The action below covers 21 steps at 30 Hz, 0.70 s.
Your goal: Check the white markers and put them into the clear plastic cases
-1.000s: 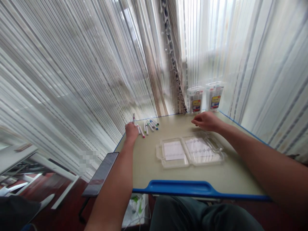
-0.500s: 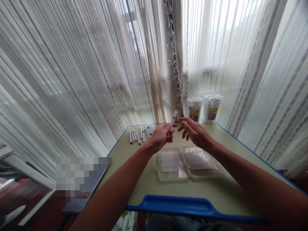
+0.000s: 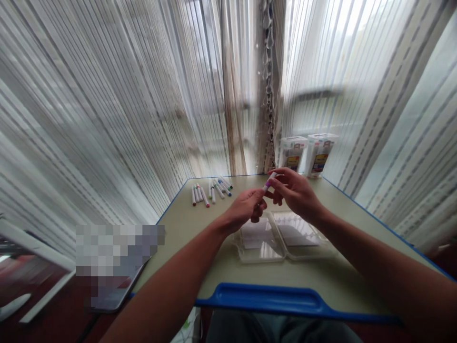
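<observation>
A white marker [image 3: 268, 184] with a purple band is held tilted above the far half of the table. My left hand [image 3: 247, 205] wraps round its lower end, fingers closed. At the upper end, my right hand [image 3: 295, 190] pinches the white cap between thumb and fingers. Below both hands lies a clear plastic case [image 3: 264, 258], opened flat, with pale sheets showing in its two halves. To the left, several white markers with coloured ends [image 3: 200, 196] rest in loose groups on the tabletop.
Two clear boxes of markers, a left one [image 3: 293, 155] and a right one [image 3: 320, 156], stand at the back right. The pale green table [image 3: 178, 224] has a blue edge with a moulded pen trough [image 3: 267, 297] in front. Striped curtains [image 3: 124, 95] hang behind.
My right hand has moved in to the marker and closed on its cap; before, its fingers were apart beside it. The marker now leans more to the right. The view has shifted slightly.
</observation>
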Each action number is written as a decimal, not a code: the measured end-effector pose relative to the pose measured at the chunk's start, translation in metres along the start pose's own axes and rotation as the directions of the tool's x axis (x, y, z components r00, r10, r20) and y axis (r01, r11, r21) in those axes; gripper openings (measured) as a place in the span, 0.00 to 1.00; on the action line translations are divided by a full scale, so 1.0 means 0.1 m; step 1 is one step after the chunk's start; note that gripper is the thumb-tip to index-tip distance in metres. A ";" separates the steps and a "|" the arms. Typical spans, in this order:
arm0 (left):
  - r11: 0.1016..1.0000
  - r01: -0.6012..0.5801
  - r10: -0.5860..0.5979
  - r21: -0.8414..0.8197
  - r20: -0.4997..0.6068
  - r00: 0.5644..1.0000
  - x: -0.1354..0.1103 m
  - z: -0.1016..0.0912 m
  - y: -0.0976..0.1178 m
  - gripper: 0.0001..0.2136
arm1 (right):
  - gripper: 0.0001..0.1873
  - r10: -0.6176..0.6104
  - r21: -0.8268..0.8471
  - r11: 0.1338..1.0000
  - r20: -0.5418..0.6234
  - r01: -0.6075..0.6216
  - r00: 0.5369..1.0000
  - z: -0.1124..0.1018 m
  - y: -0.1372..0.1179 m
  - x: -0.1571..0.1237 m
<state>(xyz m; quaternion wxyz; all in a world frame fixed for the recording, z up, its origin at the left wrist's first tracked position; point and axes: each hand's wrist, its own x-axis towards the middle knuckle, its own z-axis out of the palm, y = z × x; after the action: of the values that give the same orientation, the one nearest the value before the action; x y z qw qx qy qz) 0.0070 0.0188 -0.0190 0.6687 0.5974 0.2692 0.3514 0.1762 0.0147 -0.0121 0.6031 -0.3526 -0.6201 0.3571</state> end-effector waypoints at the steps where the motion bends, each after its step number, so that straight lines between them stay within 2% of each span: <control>1: 1.000 -0.003 0.003 0.010 -0.003 1.000 0.00 0.00 -0.01 0.18 | 0.21 0.007 0.007 1.000 -0.007 -0.007 1.000 0.00 0.00 0.00; 6: 0.998 -0.041 0.042 0.038 -0.029 0.999 0.01 0.02 -0.03 0.16 | 0.23 0.030 0.039 0.999 -0.029 -0.029 0.999 -0.01 0.04 0.02; 13: 0.999 -0.023 0.023 0.030 -0.024 0.999 0.01 0.02 -0.03 0.16 | 0.23 0.037 0.021 0.999 -0.042 -0.036 0.998 -0.01 0.04 0.02; 21: 1.000 -0.002 0.005 -0.024 0.122 0.993 -0.02 0.04 0.00 0.15 | 0.24 0.034 -0.005 0.999 -0.087 -0.034 0.996 -0.02 0.06 0.04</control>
<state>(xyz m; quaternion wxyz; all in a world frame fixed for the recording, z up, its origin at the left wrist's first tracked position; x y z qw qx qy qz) 0.0087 0.0153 -0.0181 0.6902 0.6103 0.2228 0.3187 0.1780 0.0208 -0.0151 0.6221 -0.3802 -0.5883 0.3498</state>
